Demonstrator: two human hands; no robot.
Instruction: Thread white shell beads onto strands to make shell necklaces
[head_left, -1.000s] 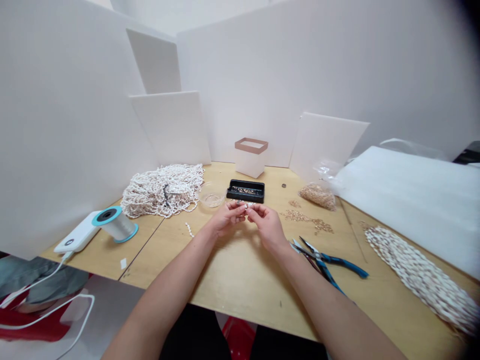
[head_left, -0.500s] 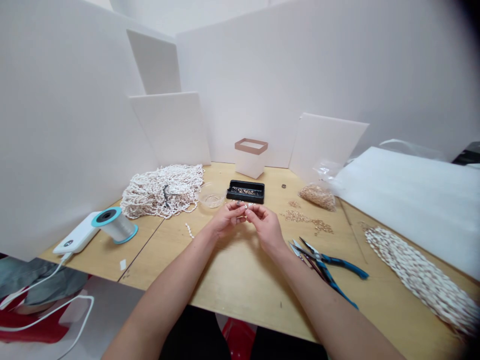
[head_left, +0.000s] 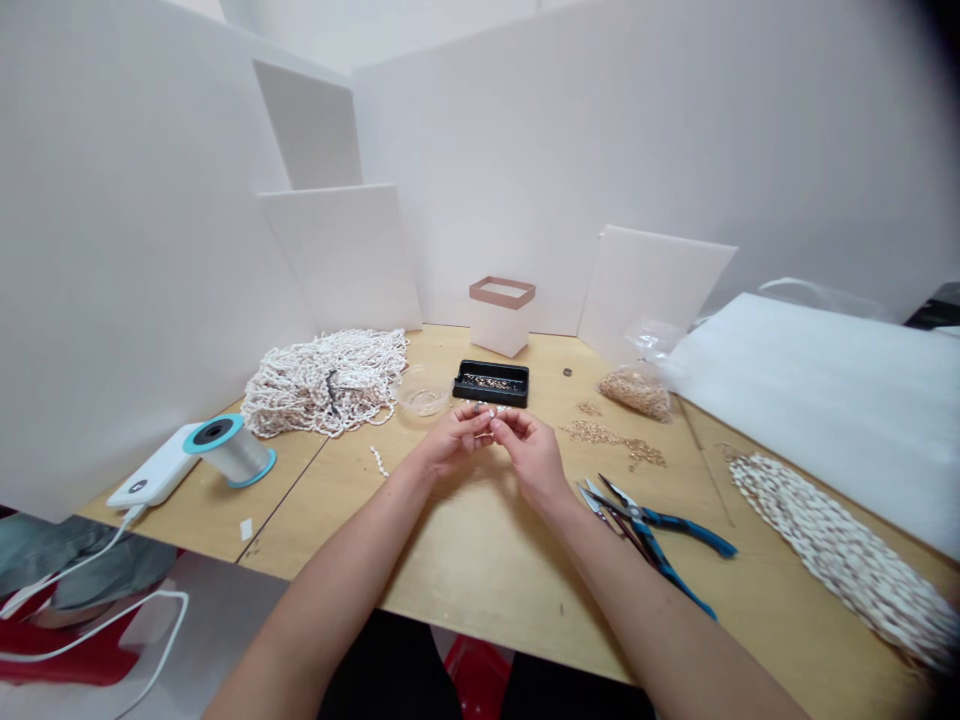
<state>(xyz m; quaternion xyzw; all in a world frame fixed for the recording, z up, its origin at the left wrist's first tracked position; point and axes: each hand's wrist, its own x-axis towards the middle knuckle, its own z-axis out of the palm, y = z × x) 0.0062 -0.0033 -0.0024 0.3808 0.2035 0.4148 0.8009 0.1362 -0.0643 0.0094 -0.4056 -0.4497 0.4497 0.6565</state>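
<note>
My left hand (head_left: pixel 457 440) and my right hand (head_left: pixel 527 450) meet above the middle of the table, thumbs and fingers pinched together. Between the fingertips is a string of small white beads (head_left: pixel 493 413), mostly covered by the fingers. Just beyond them sits a black tray (head_left: pixel 491 397) with small gold and dark bits inside. A clear round dish (head_left: pixel 422 392) stands left of the tray. Loose gold findings (head_left: pixel 615 440) are scattered to the right of my right hand. Nearer my right forearm lie blue-handled pliers (head_left: pixel 652 522), partly over another small tool.
Bundled white bead strands (head_left: pixel 322 380) lie at left, near a spool of clear line (head_left: pixel 231 452) and a white power bank (head_left: pixel 157 470). A brown-rimmed white box (head_left: pixel 500 325) stands behind. Right are a bag of gold pieces (head_left: pixel 636 392) and more bead strands (head_left: pixel 832 550). White panels enclose the table.
Almost nothing differs. Both hands stay at the same spot with the beads pinched between them, and the fingers shift only slightly.
</note>
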